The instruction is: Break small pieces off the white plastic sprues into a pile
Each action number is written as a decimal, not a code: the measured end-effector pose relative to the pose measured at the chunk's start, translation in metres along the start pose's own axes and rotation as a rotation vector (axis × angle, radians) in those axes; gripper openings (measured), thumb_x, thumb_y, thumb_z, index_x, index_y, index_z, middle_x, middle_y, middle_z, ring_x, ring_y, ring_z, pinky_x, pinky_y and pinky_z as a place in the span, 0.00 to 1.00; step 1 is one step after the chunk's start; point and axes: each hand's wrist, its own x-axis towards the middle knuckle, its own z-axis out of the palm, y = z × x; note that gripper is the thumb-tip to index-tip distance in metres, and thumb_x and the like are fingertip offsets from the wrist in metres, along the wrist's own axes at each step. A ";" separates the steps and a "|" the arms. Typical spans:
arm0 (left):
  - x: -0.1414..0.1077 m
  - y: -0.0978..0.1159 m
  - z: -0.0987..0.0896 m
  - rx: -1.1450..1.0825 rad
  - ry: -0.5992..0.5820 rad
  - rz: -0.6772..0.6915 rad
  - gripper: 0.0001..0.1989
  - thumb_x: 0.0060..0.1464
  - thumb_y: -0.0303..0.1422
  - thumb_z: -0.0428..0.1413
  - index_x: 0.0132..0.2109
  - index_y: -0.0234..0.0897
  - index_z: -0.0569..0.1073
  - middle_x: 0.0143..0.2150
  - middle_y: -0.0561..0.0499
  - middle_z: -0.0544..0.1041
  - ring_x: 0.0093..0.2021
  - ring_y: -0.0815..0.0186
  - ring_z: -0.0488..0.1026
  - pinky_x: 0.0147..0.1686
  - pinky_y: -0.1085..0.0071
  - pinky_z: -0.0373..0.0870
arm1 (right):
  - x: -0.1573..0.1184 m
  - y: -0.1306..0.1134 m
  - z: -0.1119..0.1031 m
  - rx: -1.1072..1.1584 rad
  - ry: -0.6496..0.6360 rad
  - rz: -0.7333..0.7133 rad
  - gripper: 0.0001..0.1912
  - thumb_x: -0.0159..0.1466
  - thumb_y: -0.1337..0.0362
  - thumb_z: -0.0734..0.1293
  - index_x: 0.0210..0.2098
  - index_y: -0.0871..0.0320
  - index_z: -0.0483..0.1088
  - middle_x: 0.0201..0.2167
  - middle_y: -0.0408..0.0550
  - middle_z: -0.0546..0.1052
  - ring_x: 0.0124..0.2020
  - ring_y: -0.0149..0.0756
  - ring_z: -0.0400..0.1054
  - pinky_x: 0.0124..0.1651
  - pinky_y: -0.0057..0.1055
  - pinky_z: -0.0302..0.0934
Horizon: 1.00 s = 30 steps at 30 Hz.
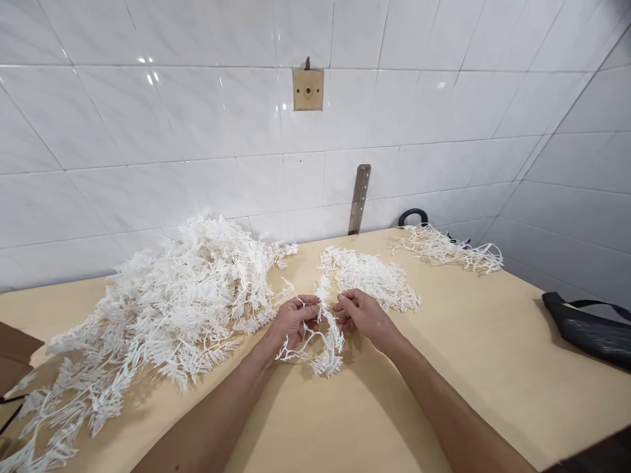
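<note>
My left hand [299, 318] is closed in a pinch on a white branching sprig [329, 358], whose fronds hang below and rise above the fingers. Just right of the sprig is my right hand [358, 314], its thumb and fingertips pressed together; whatever they hold, if anything, is too small to make out. A large heap of white sprigs [197, 282] lies to the left. Behind my right hand is a smaller, flatter pile of white pieces [377, 279].
Bare white stems [446, 248] lie at the back right, near a black ring-shaped handle [413, 215]. A metal strip [359, 197] leans on the tiled wall. A black bag [591, 328] sits at the table's [493, 355] right; a brown box [14, 358] stands at far left.
</note>
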 end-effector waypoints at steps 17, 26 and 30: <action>0.004 0.002 0.000 -0.092 0.174 0.064 0.21 0.34 0.32 0.73 0.34 0.32 0.73 0.28 0.47 0.79 0.28 0.64 0.78 0.32 0.70 0.75 | -0.013 -0.011 0.007 -0.025 -0.287 -0.091 0.19 0.60 0.49 0.69 0.41 0.59 0.70 0.29 0.44 0.74 0.27 0.31 0.68 0.30 0.30 0.65; -0.001 0.001 0.003 0.019 0.074 0.042 0.21 0.33 0.37 0.73 0.33 0.31 0.75 0.24 0.49 0.76 0.25 0.69 0.73 0.25 0.75 0.68 | -0.006 -0.008 0.008 -0.135 0.003 -0.202 0.19 0.60 0.51 0.69 0.44 0.57 0.72 0.37 0.49 0.77 0.35 0.37 0.72 0.35 0.33 0.68; -0.004 0.006 0.005 0.013 0.037 0.033 0.20 0.35 0.39 0.72 0.31 0.30 0.74 0.24 0.49 0.76 0.26 0.69 0.73 0.26 0.75 0.67 | -0.006 -0.010 0.007 -0.157 0.006 -0.245 0.15 0.61 0.51 0.67 0.37 0.57 0.74 0.31 0.46 0.77 0.30 0.35 0.72 0.35 0.33 0.67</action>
